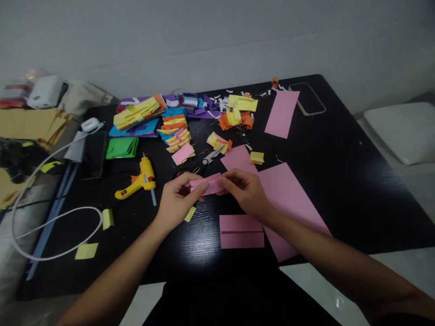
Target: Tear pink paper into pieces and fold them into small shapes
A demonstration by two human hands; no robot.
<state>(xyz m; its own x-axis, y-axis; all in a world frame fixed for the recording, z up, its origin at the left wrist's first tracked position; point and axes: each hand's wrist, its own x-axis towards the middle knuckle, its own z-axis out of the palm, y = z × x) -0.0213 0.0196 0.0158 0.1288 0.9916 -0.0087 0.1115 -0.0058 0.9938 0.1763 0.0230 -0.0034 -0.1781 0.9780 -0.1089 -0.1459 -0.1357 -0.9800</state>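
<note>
A small folded piece of pink paper (214, 184) is held above the black table between both hands. My left hand (180, 197) pinches its left end, thumb on top. My right hand (246, 192) grips the right end between thumb and fingers. Below my right hand lies a creased pink paper (241, 240) with a fold line across it. Beside my right forearm a large pink sheet (288, 194) rests flat, and another pink piece (239, 157) lies behind my right hand. Scissors (212, 156) lie just beyond the hands, their handles partly hidden.
A yellow glue gun (144, 176) lies left of my left hand. Behind it are green folded papers (122, 147) and stacked coloured pieces (139, 113). A white cable (68, 210) loops over the left edge. A phone (307, 98) and pink sheet (282, 113) lie at the back right.
</note>
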